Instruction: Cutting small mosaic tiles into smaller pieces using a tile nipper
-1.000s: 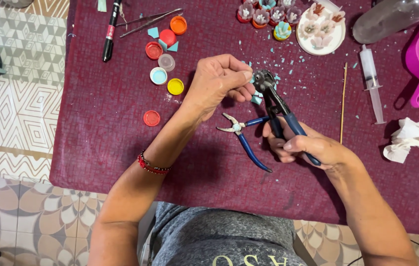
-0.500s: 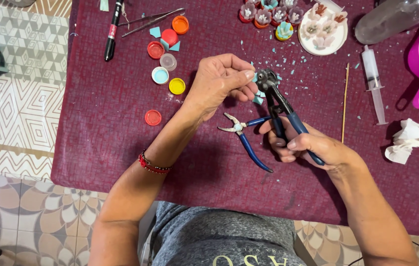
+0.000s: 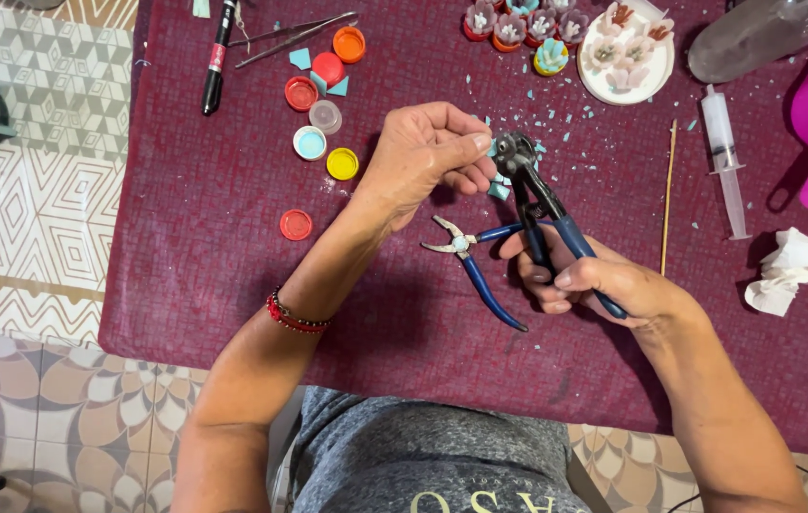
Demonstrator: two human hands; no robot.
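Right hand (image 3: 603,285) has its fingers wrapped round the handles of the blue pincers (image 3: 542,204). Left hand (image 3: 428,152) pinches a small teal piece (image 3: 492,149) right at their head, about mid-table. Spare pliers (image 3: 470,261) lie just below.

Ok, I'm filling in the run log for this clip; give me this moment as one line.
left hand: pinches teal piece at nipper head | right hand: grips nippers by blue handles | small pliers: lying on maroon cloth
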